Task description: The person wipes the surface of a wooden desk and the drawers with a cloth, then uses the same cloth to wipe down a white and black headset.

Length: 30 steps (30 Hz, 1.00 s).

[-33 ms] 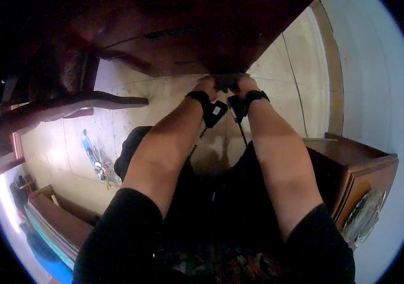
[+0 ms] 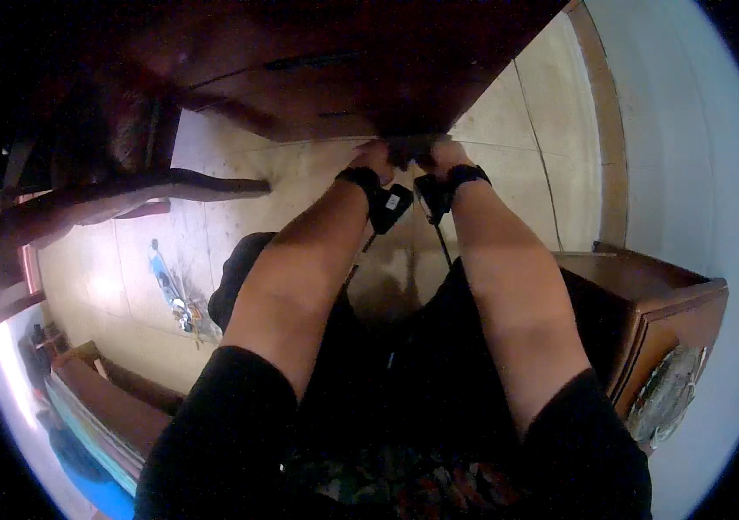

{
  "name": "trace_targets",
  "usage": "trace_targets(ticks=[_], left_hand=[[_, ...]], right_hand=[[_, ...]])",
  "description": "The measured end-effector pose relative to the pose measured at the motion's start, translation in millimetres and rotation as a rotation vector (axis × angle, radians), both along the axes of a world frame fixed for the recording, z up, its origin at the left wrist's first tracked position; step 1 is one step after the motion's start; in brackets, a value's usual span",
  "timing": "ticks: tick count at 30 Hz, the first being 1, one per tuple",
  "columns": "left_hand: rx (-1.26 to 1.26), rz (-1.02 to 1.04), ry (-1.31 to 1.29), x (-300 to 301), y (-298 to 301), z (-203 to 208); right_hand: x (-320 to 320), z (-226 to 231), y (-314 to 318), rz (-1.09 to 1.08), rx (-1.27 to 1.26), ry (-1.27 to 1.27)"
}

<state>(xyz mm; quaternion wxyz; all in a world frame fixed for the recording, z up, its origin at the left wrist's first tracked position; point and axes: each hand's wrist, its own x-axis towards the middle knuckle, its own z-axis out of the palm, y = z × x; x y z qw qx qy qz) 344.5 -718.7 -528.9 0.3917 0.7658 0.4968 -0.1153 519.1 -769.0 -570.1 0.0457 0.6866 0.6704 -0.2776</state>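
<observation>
Shift since earlier frame: very slight; left hand [image 2: 374, 159] and right hand [image 2: 450, 156] sit a touch further left, the rest of the scene nearly unchanged.
Writing: small pale label on the left black wrist module [image 2: 390, 208]; its marks are too small to read. No brand legible.
Right wrist module [image 2: 431, 198]: black, angled in toward the left one, apart from it.
Floor [image 2: 317, 184]: pale, thin seam lines, some dark specks.
Floor clutter, left: bluish and whitish items [image 2: 170, 286] in a loose cluster.
Room, left: curved dark wooden piece [image 2: 187, 184]; further down, a brown wooden box [image 2: 122, 403].
Room, right: brown wooden cabinet [image 2: 677, 325] beside a pale bluish wall [image 2: 686, 165]; a grey-green bundle [image 2: 668, 394] against its front.
Dark reddish-brown furniture [image 2: 369, 82]: large, overhead of the hands, its lower corner just beyond them.
Dark piece [image 2: 410, 152]: between the two hands, near that corner, deep in shadow.
Hands: side by side, apart, knuckles up; fingers lost in shadow, so cannot tell whether either grips.
</observation>
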Motion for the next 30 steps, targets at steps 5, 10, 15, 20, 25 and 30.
trace_targets(ticks=[5,10,15,20,25,30], left_hand=[[0.100,-0.325,-0.253,114.9,-32.6,43.9],[0.185,-0.059,-0.062,11.5,-2.0,-3.2],[0.432,0.086,0.130,24.5,12.1,-20.6],[0.491,-0.232,0.059,34.9,18.3,48.2],[0.492,-0.130,-0.156,-5.7,33.2,36.7],[0.386,0.022,-0.225,-23.0,12.2,105.6]], right_hand=[[166.7,-126.0,-60.6,-0.588,0.276,0.433],[15.2,-12.2,-7.4,-0.086,0.096,0.026],[-2.3,37.8,6.8,-0.268,0.114,-0.115],[13.4,94.9,-10.3,-0.353,0.108,-0.167],[-27.5,153.9,-20.6,-0.494,0.140,-0.174],[-34.7,132.6,-12.4,-0.610,0.155,-0.203]])
